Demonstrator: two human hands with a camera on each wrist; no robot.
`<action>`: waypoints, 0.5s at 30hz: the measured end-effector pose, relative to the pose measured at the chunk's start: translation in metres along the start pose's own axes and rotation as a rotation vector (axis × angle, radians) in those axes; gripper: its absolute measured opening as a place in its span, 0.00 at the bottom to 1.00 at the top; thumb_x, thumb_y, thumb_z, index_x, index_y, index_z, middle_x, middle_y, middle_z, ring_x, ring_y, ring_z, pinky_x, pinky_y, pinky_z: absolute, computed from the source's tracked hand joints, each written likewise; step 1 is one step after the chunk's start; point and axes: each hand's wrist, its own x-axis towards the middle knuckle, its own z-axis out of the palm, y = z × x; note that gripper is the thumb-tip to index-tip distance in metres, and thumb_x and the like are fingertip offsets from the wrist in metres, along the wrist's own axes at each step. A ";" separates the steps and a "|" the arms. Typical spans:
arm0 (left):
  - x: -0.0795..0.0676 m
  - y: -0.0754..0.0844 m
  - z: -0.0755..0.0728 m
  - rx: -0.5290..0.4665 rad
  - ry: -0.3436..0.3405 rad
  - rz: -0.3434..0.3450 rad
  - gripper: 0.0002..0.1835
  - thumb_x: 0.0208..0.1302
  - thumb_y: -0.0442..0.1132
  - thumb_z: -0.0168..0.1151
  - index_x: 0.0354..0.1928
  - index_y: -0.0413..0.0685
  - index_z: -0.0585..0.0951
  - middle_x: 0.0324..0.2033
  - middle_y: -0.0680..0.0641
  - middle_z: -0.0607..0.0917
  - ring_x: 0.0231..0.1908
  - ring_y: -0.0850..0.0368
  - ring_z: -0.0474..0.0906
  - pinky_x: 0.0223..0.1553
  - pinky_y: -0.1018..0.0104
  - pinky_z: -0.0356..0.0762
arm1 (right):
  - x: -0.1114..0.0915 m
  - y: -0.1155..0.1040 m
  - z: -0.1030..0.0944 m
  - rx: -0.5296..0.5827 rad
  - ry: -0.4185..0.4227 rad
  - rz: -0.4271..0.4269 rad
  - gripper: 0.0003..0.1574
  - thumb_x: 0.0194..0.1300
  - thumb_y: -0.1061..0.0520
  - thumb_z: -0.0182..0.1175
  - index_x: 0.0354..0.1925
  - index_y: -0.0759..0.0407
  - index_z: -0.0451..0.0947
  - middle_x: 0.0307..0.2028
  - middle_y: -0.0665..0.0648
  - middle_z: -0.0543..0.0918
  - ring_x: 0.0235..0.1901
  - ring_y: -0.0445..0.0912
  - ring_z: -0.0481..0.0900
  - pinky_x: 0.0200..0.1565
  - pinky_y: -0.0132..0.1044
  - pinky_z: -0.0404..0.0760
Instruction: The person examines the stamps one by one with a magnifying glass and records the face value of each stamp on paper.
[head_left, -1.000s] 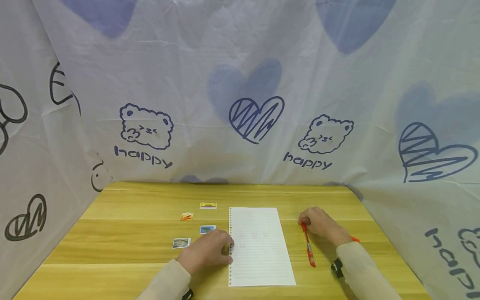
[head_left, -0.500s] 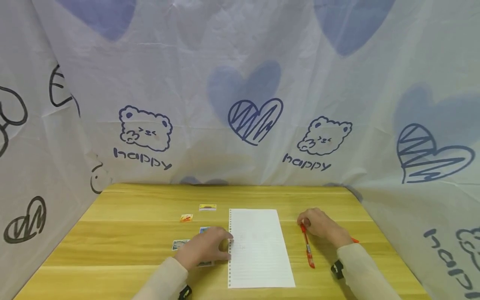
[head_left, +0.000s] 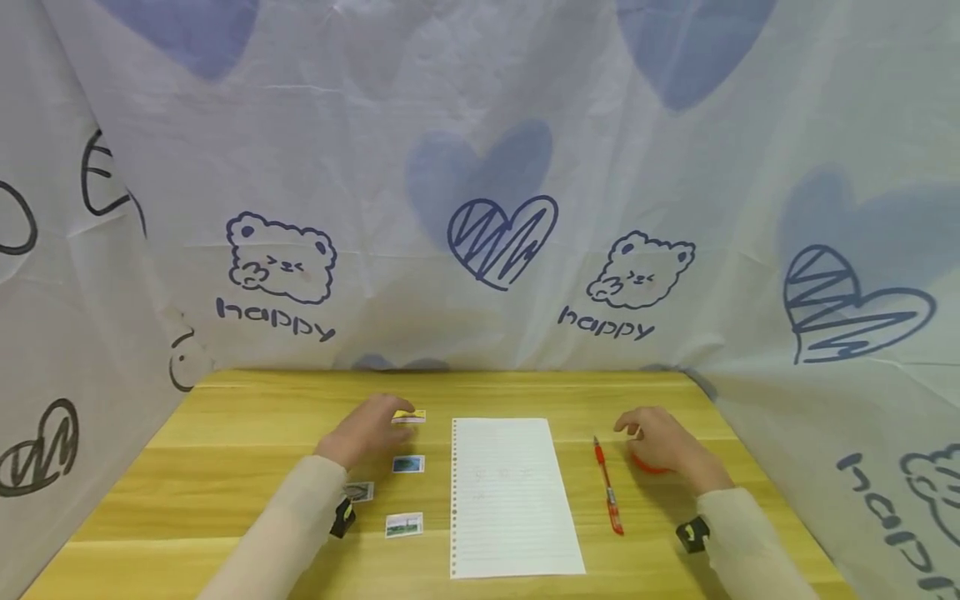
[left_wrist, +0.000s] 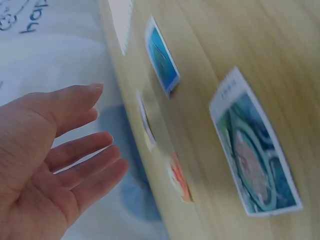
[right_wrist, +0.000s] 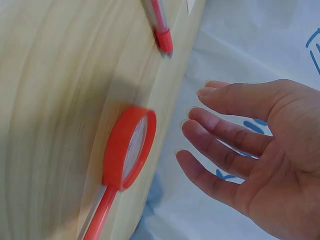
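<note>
My left hand (head_left: 367,433) hovers with relaxed, spread fingers over the far-left stamps, holding nothing. Its fingertips overlap a yellow stamp (head_left: 415,419) in the head view. An orange stamp (left_wrist: 179,177) appears in the left wrist view but is hidden under that hand from the head. Nearer lie a blue stamp (head_left: 408,464), a stamp with an oval design (left_wrist: 252,160) and a green landscape stamp (head_left: 403,524). My right hand (head_left: 663,437), fingers loosely bent and holding nothing, is above a red-rimmed magnifying glass (right_wrist: 114,150). Left of it lies an uncapped red pen (head_left: 606,483).
A lined, hole-punched sheet of paper (head_left: 517,533) with faint writing lies mid-table between the stamps and the pen. The wooden table (head_left: 247,425) meets a printed cloth (head_left: 390,167) at its back and sides.
My left hand has left the paper's edge and moved up and left over the stamps, uncovering the green landscape stamp. My right hand has come away from the pen, slightly rightward.
</note>
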 end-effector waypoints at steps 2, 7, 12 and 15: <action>0.002 -0.007 0.000 -0.009 0.003 -0.016 0.19 0.67 0.35 0.68 0.58 0.35 0.82 0.59 0.36 0.85 0.63 0.35 0.78 0.67 0.41 0.74 | -0.003 0.003 -0.001 0.010 0.005 0.009 0.18 0.54 0.71 0.62 0.45 0.64 0.87 0.37 0.63 0.88 0.38 0.53 0.83 0.41 0.49 0.84; 0.005 -0.019 0.001 -0.008 0.021 -0.005 0.18 0.66 0.34 0.68 0.56 0.34 0.83 0.57 0.35 0.86 0.61 0.33 0.79 0.66 0.40 0.75 | -0.011 0.014 -0.004 0.027 0.015 0.027 0.16 0.56 0.67 0.66 0.45 0.65 0.87 0.35 0.61 0.87 0.35 0.51 0.82 0.39 0.47 0.83; 0.007 -0.027 0.001 0.007 0.024 -0.031 0.18 0.66 0.34 0.67 0.56 0.33 0.83 0.57 0.34 0.85 0.61 0.33 0.78 0.66 0.39 0.75 | -0.019 0.025 -0.003 0.022 0.040 0.032 0.09 0.60 0.61 0.71 0.41 0.62 0.87 0.33 0.58 0.87 0.33 0.50 0.82 0.38 0.45 0.82; 0.009 -0.032 0.000 0.020 0.023 -0.050 0.18 0.66 0.33 0.67 0.56 0.33 0.83 0.58 0.33 0.85 0.62 0.32 0.78 0.66 0.39 0.73 | -0.022 0.032 -0.002 0.005 0.061 -0.003 0.07 0.60 0.60 0.72 0.38 0.62 0.87 0.31 0.58 0.88 0.30 0.49 0.83 0.36 0.44 0.82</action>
